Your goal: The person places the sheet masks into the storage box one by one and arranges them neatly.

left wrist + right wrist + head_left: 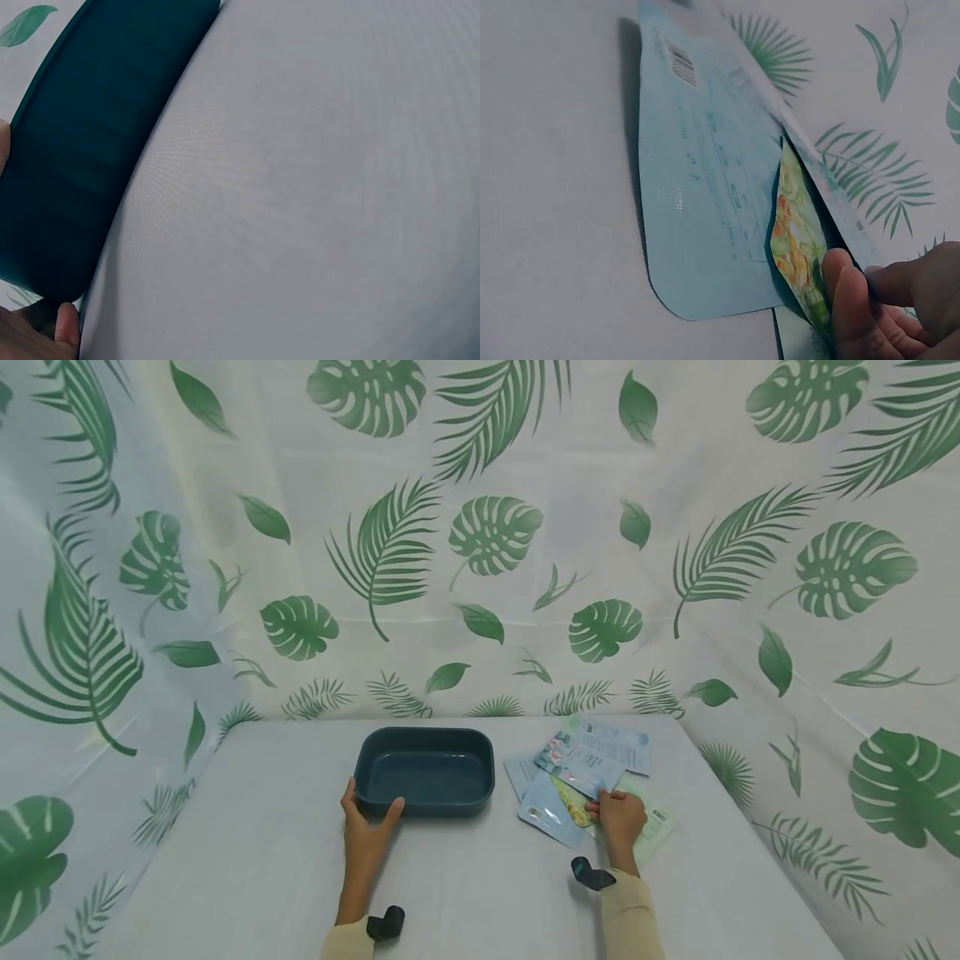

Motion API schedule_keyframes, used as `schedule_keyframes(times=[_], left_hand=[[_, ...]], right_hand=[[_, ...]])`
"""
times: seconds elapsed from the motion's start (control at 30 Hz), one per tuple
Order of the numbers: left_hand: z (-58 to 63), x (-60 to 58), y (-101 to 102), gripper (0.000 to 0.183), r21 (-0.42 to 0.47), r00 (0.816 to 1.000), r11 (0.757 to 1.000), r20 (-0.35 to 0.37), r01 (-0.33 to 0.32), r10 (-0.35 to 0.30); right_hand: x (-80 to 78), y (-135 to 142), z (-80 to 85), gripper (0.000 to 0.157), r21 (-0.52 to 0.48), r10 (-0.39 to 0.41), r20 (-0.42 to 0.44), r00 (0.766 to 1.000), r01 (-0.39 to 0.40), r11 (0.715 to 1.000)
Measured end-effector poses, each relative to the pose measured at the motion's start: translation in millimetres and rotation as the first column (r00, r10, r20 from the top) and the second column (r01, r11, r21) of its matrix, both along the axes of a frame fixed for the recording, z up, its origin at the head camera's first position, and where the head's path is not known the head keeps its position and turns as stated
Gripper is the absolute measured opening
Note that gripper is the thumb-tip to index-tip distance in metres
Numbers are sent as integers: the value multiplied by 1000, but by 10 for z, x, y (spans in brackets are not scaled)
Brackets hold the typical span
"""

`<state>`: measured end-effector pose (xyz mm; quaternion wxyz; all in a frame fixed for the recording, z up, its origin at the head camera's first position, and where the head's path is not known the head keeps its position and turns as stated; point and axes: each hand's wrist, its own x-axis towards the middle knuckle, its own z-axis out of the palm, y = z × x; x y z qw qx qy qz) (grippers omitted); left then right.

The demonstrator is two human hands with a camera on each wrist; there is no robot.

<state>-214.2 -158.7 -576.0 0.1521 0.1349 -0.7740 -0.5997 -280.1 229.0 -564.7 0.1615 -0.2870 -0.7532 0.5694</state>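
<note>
A dark teal rectangular baking dish (423, 806) stands on the white table. My left hand (366, 839) holds its near left corner, thumb at the front wall and fingers at the left side; the left wrist view shows the dish's wall (90, 135) with only parts of the hand. To the right lies a loose pile of flat face mask packets. My right hand (622, 818) pinches the lower edge of a flowered packet (577, 764) between thumb and fingers. Beneath it are a light blue packet (697, 195) and a yellow-green one (799, 247), partly covered.
More packets overlap at the back of the pile, among them a pale blue one (618, 743), and a light green packet (658, 828) lies under the right hand. A leaf-patterned white curtain (480, 643) rises behind the table (247, 827) and along both sides.
</note>
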Motion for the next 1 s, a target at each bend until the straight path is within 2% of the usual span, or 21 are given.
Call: schedule_keyframes(times=[0.17, 0.3, 0.53, 0.6, 0.67, 0.7, 0.8, 0.9, 0.93, 1.0], left_hand=[[-3, 0, 9, 103, -14, 1000, 1000, 5, -5, 5], [19, -11, 19, 102, -19, 1000, 1000, -22, -9, 8], [5, -22, 35, 101, -24, 1000, 1000, -17, -8, 7], [7, -14, 34, 101, -23, 1000, 1000, -20, -8, 7], [4, -10, 28, 102, -21, 1000, 1000, -20, -5, 5], [4, -7, 26, 102, -20, 1000, 1000, -16, -4, 3], [-2, -1, 17, 102, -21, 1000, 1000, -10, 2, -2], [4, 5, 12, 102, -19, 1000, 1000, -2, -2, 2], [6, 7, 10, 102, -19, 1000, 1000, 0, -3, 3], [18, 12, 9, 102, -17, 1000, 1000, 6, -3, 3]], right_hand=[[29, 9, 3, 25, 74, 6, 3, 1000, -6, 997], [73, -13, 26, 21, 147, -12, -19, 1000, 15, 989], [105, -78, 75, 21, 190, -30, -47, 998, 38, 981], [103, -96, 77, 20, 159, -25, -68, 997, 35, 987], [103, -119, 87, 21, 83, -6, -91, 996, 13, 996], [80, -115, 42, 21, 54, 4, -114, 993, 2, 999], [111, -169, 92, 22, -60, 42, -153, 987, -52, 997], [141, -248, 160, 22, -58, 60, -156, 986, -70, 996], [174, -298, 239, 23, -79, 70, -146, 987, -82, 994], [171, -373, 287, 23, -108, 85, -148, 985, -102, 989]])
